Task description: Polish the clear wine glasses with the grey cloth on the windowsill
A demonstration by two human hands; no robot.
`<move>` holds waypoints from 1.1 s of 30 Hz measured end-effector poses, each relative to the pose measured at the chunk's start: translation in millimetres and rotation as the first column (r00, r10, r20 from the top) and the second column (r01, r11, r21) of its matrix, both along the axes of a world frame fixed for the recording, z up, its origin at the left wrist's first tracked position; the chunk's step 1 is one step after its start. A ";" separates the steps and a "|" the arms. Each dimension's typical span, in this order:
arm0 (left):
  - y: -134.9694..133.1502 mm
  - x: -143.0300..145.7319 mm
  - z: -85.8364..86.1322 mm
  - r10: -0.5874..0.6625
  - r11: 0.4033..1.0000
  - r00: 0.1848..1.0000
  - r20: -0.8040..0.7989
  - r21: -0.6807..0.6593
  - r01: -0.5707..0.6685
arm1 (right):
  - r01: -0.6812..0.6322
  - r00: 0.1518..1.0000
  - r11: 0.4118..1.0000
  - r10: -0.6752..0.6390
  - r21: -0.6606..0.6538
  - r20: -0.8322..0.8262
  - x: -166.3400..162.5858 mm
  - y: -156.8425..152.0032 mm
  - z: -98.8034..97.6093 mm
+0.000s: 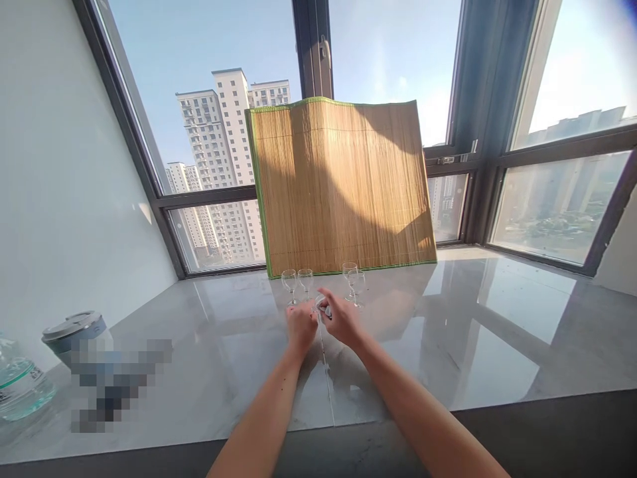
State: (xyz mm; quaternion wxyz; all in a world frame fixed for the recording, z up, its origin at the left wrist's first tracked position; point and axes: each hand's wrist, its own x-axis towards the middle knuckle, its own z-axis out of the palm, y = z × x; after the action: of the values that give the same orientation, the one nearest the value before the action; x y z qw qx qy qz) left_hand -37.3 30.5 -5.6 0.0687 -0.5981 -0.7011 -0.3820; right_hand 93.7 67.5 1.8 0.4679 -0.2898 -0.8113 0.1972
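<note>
Two small clear stemmed glasses stand side by side at the left, a nearer-left glass (289, 281) and its neighbour (305, 280). At the right are two more, a rear glass (349, 271) and a front glass (357, 284) that overlap in view. Between my hands is another small clear glass (321, 304), mostly covered by fingers. My left hand (302, 323) is closed at its left side, its fingertips partly hidden. From the right, my right hand (343, 320) grips this glass with curled fingers, the index finger stretched over it.
A bamboo mat (343, 189) with green edging leans upright against the window behind the glasses. On the left of the glossy grey marbled sill (398, 398) stand a lidded cup (77, 328) and a clear bottle (22, 385), beside a pixelated patch. The sill's front edge runs below my forearms.
</note>
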 end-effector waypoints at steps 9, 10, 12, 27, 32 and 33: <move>-1.3 -4.3 -1.3 0.045 0.999 0.964 -0.261 0.019 -0.041 | 0.254 0.967 0.967 -0.254 0.003 -0.023 15.8 11.2 9.1; -1.2 -4.5 -1.5 0.046 0.999 0.966 -0.254 0.031 -0.040 | 0.293 0.956 0.956 -0.293 -0.012 -0.010 18.6 14.9 9.0; -0.4 -4.7 -1.9 0.055 0.998 0.972 -0.229 0.045 -0.046 | 0.331 0.944 0.942 -0.330 -0.050 0.028 23.0 22.9 7.3; 7.0 -15.7 -10.0 0.035 0.999 0.989 -0.146 -0.020 -0.038 | -0.380 0.922 0.720 0.344 -0.581 -0.176 40.7 14.8 26.1; 2.6 -16.2 -5.3 0.101 0.995 0.987 -0.126 0.011 -0.101 | -0.359 0.917 0.798 0.399 -0.484 -0.022 39.5 11.2 24.2; 1.6 -16.1 -4.0 0.114 0.993 0.985 -0.129 0.014 -0.113 | -0.359 0.914 0.819 0.405 -0.447 0.010 37.9 11.3 22.6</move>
State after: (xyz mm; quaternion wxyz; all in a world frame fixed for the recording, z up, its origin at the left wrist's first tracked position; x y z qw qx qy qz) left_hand -53.4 32.1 -9.6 0.1375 -0.5804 -0.7270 -0.3401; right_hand 131.6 78.7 24.5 0.2988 -0.2283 -0.8110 0.4481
